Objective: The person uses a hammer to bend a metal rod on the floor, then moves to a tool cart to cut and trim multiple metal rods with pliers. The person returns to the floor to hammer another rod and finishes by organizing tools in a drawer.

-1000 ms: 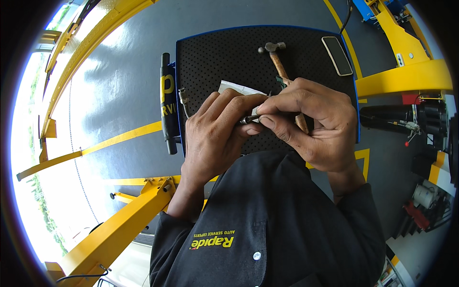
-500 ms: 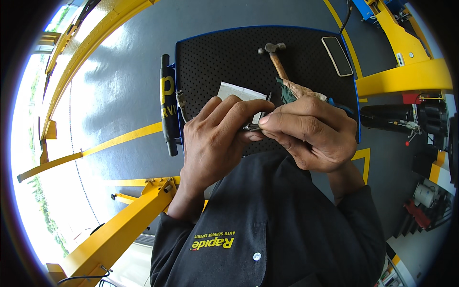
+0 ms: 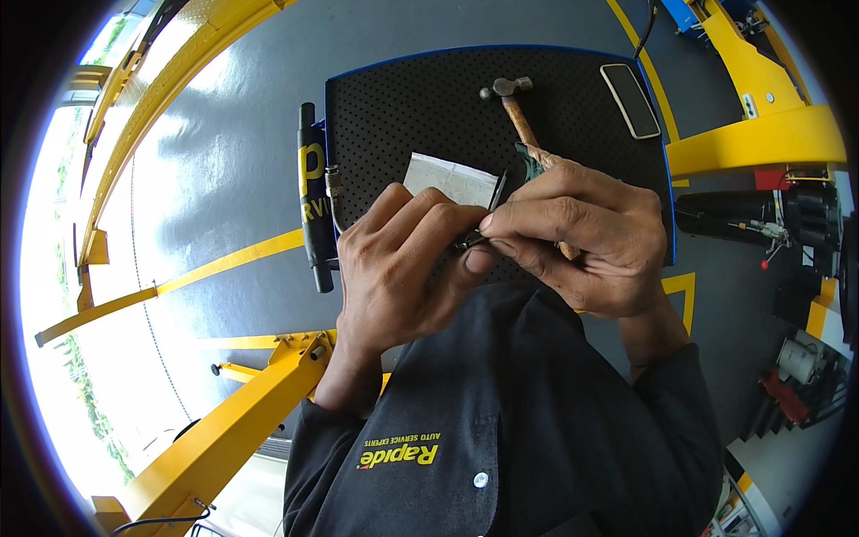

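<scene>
Fingers (image 3: 541, 217), nearly closed, pinch a small metal part (image 3: 466, 240), centre of the frame.
The left hand (image 3: 394, 264) holds it between thumb and curled fingers; the right hand (image 3: 595, 234) pinches its right end. A hammer (image 3: 514, 111) lies upper centre.

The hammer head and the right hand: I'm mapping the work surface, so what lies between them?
In the head view, the wooden handle and some bunched green material lie between the hammer head and right hand.
</scene>
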### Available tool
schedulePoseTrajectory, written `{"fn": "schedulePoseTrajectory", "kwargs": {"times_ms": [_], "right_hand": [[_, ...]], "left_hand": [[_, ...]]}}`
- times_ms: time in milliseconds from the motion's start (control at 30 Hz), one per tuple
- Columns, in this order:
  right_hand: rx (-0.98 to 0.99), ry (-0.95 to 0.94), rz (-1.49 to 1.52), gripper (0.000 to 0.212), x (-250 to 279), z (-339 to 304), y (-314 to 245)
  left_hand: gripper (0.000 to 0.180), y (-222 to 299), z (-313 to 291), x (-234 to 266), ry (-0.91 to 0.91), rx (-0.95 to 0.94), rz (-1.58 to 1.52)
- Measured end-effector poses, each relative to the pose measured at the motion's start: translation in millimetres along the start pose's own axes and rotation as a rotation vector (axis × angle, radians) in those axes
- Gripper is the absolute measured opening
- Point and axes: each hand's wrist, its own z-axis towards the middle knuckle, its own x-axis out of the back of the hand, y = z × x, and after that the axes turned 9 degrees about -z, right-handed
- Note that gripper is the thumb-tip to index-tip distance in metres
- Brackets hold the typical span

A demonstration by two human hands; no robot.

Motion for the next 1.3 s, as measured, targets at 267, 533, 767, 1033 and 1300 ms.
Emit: {"fn": "schedulePoseTrajectory", "kwargs": {"times_ms": [267,533,767,1033,1300], "right_hand": [[0.032,-0.031,-0.125,0.03,7,1,-8],[0.073,-0.045,-0.149,0.032,11,0,-12],[0.088,-0.069,-0.208,0.033,12,1,-14],[0.061,-0.155,-0.235,0.028,21,5,-21],[0.126,-0.174,-0.228,0.027,23,4,-18]], "left_hand": [[0.027,-3,1,-1,0.063,-0.05,-0.118],[0.028,-1,-1,-4,0.092,-0.006,-0.27],[0.019,4,2,-2,0.069,-0.008,-0.166],[0.027,3,0,-2,0.08,0.041,-0.265],[0.026,3,-1,0,0.009,0.158,-0.432]]}}
